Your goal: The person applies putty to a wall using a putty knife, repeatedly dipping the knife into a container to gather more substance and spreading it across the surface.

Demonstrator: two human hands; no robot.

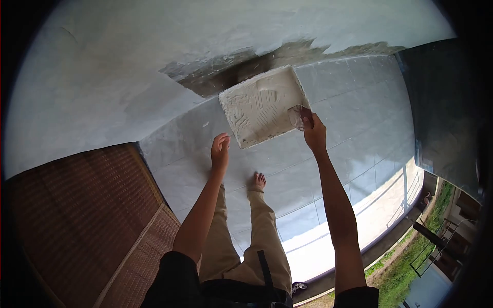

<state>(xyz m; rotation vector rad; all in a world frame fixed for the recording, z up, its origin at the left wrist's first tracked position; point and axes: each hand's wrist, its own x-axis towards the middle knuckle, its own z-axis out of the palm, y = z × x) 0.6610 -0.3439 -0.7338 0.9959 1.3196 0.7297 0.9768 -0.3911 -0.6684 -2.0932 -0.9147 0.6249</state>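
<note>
My right hand (315, 132) is closed around the dark handle of a putty knife (297, 117). Its wide blade has whitish smears and overlaps the right edge of a paint tray (235, 128). Thick off-white paste coats the tray, and a ribbed pattern shows in the middle of it. On the tray's near left side, my left hand (220, 149) hovers with nothing in it, its fingers loosely bent and apart. It appears separate from the tray rim.
Behind the tray rises a pale wall (118, 77) with a rough grey-brown patch (221, 72) along its foot. Grey tiles (354, 113) cover the floor, my bare foot (259, 179) on them. A brown woven panel (87, 205) stands at left; grass (400, 277) lies beyond the floor's edge.
</note>
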